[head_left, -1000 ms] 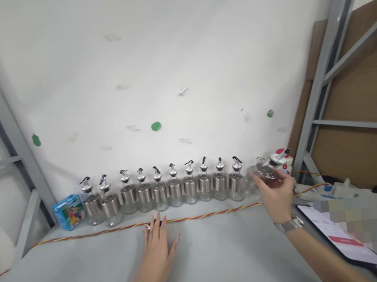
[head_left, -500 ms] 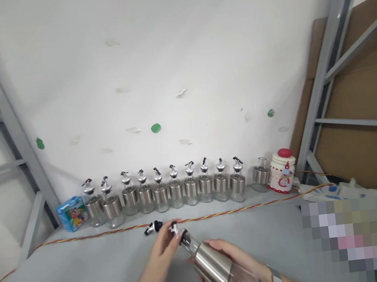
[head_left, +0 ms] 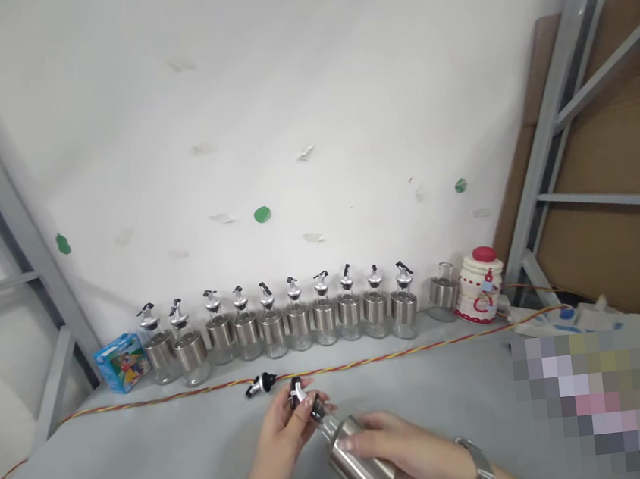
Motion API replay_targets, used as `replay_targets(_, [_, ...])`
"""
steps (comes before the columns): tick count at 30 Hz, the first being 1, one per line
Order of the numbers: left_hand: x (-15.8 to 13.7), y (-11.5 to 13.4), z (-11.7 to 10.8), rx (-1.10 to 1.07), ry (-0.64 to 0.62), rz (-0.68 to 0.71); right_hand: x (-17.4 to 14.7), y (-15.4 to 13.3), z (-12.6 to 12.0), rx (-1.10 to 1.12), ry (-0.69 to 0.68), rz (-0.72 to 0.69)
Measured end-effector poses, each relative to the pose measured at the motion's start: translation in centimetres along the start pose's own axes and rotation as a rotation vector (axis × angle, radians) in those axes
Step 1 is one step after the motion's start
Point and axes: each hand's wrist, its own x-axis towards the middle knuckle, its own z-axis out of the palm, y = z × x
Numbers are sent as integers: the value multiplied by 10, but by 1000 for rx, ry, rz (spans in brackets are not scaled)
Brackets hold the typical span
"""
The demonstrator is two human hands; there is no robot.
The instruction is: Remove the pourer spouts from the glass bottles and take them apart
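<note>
So we've got the bottle (head_left: 360,465) right in front of us, low over the bench (head_left: 176,453), base running out of frame at the bottom. Our right hand (head_left: 402,444) has its grip wrapped round the steel sleeve, thumb across the top.

The bit that matters is the tilt: the long axis runs up and leftward, away from us, so the neck (head_left: 329,426) aims straight at our left hand (head_left: 283,430). That grip is pinching the spout (head_left: 302,394) between thumb and fingers, black stopper at the bottle's mouth, pretty much in line with the neck. We can't tell how far in it sits.

A bit further out, just past the left fingers, there's a loose spout (head_left: 262,384) on its side, stopper end to the right, by the twisted cord (head_left: 367,362). The left hand's the nearer one to it.

Behind the cord: ten upright bottles with spouts, a blue box (head_left: 122,361) at the left end, then off right a bare bottle (head_left: 443,293) with no spout, just beside a white jar (head_left: 478,287).
</note>
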Motion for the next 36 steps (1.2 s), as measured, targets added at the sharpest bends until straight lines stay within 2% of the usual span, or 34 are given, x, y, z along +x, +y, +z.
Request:
replay_targets(5, [2,-3,4,166,131,81,-8,-4,-1,-650,211,-264])
replay_targets(8, [3,-5,5,224,220,106,-4,2,-1,-1126,373,-359])
replay_targets(10, [6,-8,4,251,260,72,1,5,-1,-1401,426,-397])
replay_targets(13, [9,-12,2,297,265,17,4,7,-1,-1590,448,-458])
replay_targets(15, [7,-12,2,318,220,64,2,4,-3,-1530,442,-468])
replay_targets(17, [3,-9,2,320,164,146,-2,-1,-6,-1302,386,-424])
replay_targets(20, [-2,-3,3,323,57,224,-8,-9,-13,-800,164,-270])
replay_targets(22, [-5,-2,2,335,0,265,-9,-15,-16,-540,26,-168])
replay_targets(25, [-4,-4,1,334,-36,294,-10,-20,-20,-422,-45,-105])
replay_targets(27, [-2,-5,-1,316,1,276,-11,-21,-22,-518,-11,-153])
replay_targets(29, [2,-2,-6,315,127,275,-12,-21,-26,-669,75,-260])
replay_targets(32, [10,6,-20,425,338,383,-13,-26,-40,-787,270,-444])
replay_targets(34, [15,9,-32,671,353,421,-14,-32,-57,-734,453,-520])
replay_targets(36, [17,6,-42,1011,252,435,-14,-41,-79,-598,693,-567])
